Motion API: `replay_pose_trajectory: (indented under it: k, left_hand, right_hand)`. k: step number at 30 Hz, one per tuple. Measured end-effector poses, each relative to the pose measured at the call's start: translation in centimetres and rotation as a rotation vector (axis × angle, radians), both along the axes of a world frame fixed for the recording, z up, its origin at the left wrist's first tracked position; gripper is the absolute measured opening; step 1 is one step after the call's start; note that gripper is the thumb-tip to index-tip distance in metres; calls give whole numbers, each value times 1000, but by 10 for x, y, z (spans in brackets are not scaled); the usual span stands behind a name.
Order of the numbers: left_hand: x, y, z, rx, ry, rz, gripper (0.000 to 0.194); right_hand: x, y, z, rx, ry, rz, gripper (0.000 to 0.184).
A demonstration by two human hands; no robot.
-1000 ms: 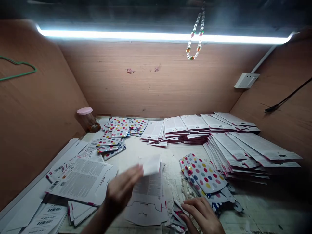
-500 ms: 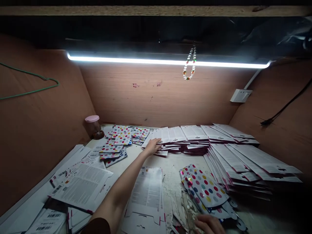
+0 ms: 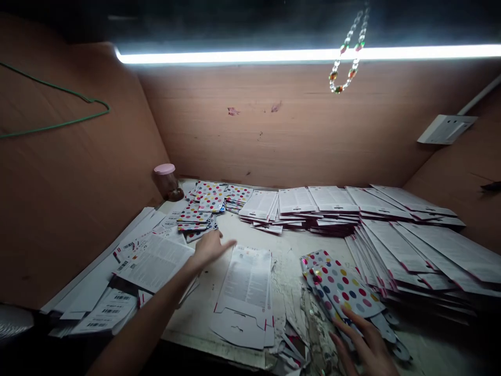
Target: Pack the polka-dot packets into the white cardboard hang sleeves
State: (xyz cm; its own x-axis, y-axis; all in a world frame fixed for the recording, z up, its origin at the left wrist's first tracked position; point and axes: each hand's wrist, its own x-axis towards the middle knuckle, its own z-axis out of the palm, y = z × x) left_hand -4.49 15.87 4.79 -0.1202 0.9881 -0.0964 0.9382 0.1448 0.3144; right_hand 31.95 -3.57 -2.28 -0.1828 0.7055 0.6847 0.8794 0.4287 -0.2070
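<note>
Along the left wall of the wooden booth [image 3: 78, 209], a green wire hanger [image 3: 55, 107] hanging against the panel, and beneath it, at the back corner of the desk [image 3: 188, 329], a pink-lidded jar [image 3: 166, 180] standing upright, its contents too dim to make out. Lower on the left, barcoded cards [image 3: 105, 313] lying in an overlapping spread, half lost in shadow, with a printed instruction sheet [image 3: 154, 261] resting across them. Further back, small polka-dot card stacks [image 3: 207, 201] sitting in loose piles near the wall. Reaching in from the lower left, the left hand [image 3: 209, 249] hovering open, fingers extended and holding nothing, just beside a die-cut printed card [image 3: 245, 297] lying flat on the desk. To the right of that card, cut card offcuts [image 3: 293, 350] lying heaped at the bottom edge, partly out of frame. Next along, the right hand [image 3: 364, 347] spreading open at the lower edge of a polka-dot card pile [image 3: 340, 287], its wrist cut off by the frame, any firm grip impossible to make out. Behind, white printed cards [image 3: 313, 203] lying in rows, and fanned stacks [image 3: 415, 256] running off the right edge, their lower ends fading into shadow.
</note>
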Motion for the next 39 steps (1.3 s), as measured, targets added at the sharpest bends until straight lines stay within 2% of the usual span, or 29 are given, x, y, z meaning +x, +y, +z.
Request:
replay_pose_trajectory:
  k: [3, 4, 6, 8, 10, 13, 15, 18, 20, 22, 25, 27, 30, 32, 34, 37, 39]
  left_hand:
    - [30, -65, -31, -53, -12, -95, 106]
    - [35, -80, -40, -39, -27, -82, 111]
    - [36, -98, -53, -6, -88, 5, 94]
    - [31, -102, -59, 7, -125, 76, 61]
    - [27, -103, -60, 10, -125, 114, 47]
    - [32, -108, -59, 67, -187, 146, 66]
    - [36, -113, -58, 105, -282, 153, 69]
    - [39, -117, -56, 127, -417, 174, 40]
    - [38, -120, -53, 160, -527, 190, 32]
    - [40, -125, -49, 186, -667, 166, 34]
    - [48, -138, -44, 179, -1053, 110, 39]
    - [56, -150, -44, 188, -1265, 120, 42]
    - [68, -169, -48, 194, -1341, 142, 45]
    - [74, -182, -49, 114, -1388, 100, 48]
    - [76, -197, -46, -19, -1466, 84, 51]
    - [67, -215, -35, -268, -1579, 134, 54]
    - [57, -217, -28, -401, -1657, 105, 65]
  right_hand:
    - [-48, 6, 11, -91, 91, 78, 19]
    - [-65, 6, 15, -131, 131, 109, 18]
    - [-93, 5, 23, -223, 236, 165, 18]
    - [-114, 1, 29, -346, 382, 213, 18]
    - [-129, -3, 32, -508, 563, 248, 16]
    - [-141, -5, 25, -727, 779, 257, 16]
    - [-144, -6, 16, -782, 850, 228, 18]
    - [-145, -10, 7, -818, 982, 213, 24]
    - [-147, -14, 9, -905, 1216, 240, 29]
    - [-150, -16, 17, -997, 1563, 296, 37]
    - [-158, -13, 27, -947, 2005, 376, 47]
    - [-163, -8, 29, -892, 2141, 371, 47]
    - [-166, 0, 27, -933, 2195, 329, 38]
    - [-165, 3, 26, -929, 2168, 318, 33]
    - [-160, 3, 30, -914, 2068, 304, 31]
    - [-147, -2, 44, -925, 1918, 312, 30]
    - [-138, -7, 55, -947, 1936, 361, 28]
